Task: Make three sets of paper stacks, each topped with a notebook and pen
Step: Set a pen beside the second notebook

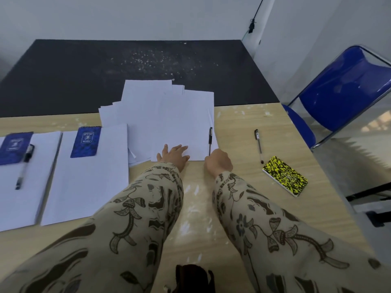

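Two neat paper stacks lie at the left. The far-left stack (40, 176) carries a blue notebook (14, 148) and a pen (24, 166). The second stack (88, 187) carries only a blue notebook (85, 141). A loose, fanned pile of white sheets (165, 115) lies in the middle, with a black pen (210, 139) on its right edge. My left hand (172, 154) rests flat on the pile's near edge, fingers spread. My right hand (219, 162) is curled at the pile's near right corner, at the pen's lower end; its fingertips are hidden. Another pen (258, 145) and a yellow-black notebook (284, 175) lie to the right.
The wooden table (232, 197) has a black mat (105, 70) across its far half. A blue folding chair (342, 87) stands at the right, close to the table's right edge. A dark object (190, 275) sits at the near edge between my arms.
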